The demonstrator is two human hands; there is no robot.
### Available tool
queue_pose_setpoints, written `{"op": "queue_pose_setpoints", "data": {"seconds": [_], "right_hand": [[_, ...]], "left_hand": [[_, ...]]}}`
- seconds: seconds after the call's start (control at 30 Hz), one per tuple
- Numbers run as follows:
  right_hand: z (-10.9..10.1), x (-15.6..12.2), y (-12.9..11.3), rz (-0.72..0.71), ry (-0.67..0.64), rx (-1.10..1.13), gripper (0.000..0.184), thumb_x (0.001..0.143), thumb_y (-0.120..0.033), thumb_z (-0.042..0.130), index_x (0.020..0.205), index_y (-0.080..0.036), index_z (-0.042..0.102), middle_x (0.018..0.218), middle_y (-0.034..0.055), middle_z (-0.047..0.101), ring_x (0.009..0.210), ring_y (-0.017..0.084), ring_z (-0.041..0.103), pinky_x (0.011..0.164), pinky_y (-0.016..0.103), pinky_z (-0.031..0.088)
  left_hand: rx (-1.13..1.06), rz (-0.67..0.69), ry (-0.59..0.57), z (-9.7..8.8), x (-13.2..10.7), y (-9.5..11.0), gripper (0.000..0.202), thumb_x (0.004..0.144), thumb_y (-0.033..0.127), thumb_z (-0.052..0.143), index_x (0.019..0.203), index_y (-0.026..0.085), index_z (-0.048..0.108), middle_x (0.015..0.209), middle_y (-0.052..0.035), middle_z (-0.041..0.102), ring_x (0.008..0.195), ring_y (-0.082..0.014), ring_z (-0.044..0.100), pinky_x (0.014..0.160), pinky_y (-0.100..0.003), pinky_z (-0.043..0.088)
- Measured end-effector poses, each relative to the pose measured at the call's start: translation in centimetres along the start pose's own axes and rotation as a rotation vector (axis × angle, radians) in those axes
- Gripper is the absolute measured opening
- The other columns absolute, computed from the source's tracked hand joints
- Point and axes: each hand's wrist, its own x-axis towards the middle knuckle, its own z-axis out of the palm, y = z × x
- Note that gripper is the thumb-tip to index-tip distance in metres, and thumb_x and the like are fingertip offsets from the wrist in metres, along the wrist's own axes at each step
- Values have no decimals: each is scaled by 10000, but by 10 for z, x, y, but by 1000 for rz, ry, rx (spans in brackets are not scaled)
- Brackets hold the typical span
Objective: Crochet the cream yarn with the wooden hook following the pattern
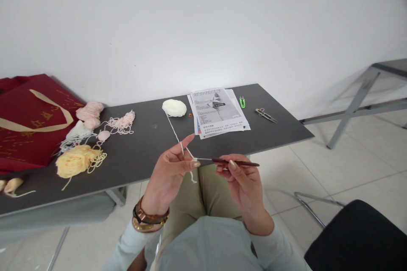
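Observation:
My left hand (173,171) pinches white yarn (172,128) between thumb and fingers, with the strand passing over the raised index finger. A short yarn tail hangs below the pinch. From there the strand runs back to a white ball of yarn (174,108) on the table. In my right hand (243,178) is a crochet hook (251,164) with a dark red handle, held nearly level. Its thin metal shaft points left and meets the yarn at my left fingertips. Whether a loop sits on the hook's tip is too small to tell.
Printed sheets (219,112) lie on the dark table (143,152), with green thread snips (242,102) and scissors (266,115) to their right. At left are pink yarn (90,112), yellow yarn (74,161) and a red gift bag (28,123). A black chair (359,237) stands lower right.

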Motion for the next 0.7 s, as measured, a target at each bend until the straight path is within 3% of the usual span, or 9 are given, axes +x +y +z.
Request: {"op": "queue_pose_setpoints", "data": {"seconds": [0.27, 0.43, 0.7], "right_hand": [[-1, -1, -2, -100, -1, -57, 83, 768, -222, 715, 849, -212, 731, 865, 22, 742, 655, 141, 713, 631, 249, 609], [-3, -5, -1, -206, -100, -142, 113, 820, -191, 656, 900, -229, 725, 922, 23, 703, 715, 134, 706, 674, 247, 604], [-12, -10, -4, -477, -246, -490, 270, 827, -56, 568, 986, -227, 703, 974, 63, 712, 893, 204, 682, 756, 344, 584]], "left_hand": [[13, -14, 13, 1, 0, 1, 644, 576, 47, 788, 1192, 154, 635, 572, 37, 600, 546, -57, 536, 573, -165, 419], [6, -8, 26, 1, 0, 2, 652, 569, 42, 792, 1192, 147, 633, 567, 36, 598, 546, -64, 537, 568, -175, 424], [-27, 44, 38, 1, -1, 0, 648, 582, 40, 778, 1202, 158, 629, 571, 31, 601, 577, -86, 572, 583, -189, 455]]}}
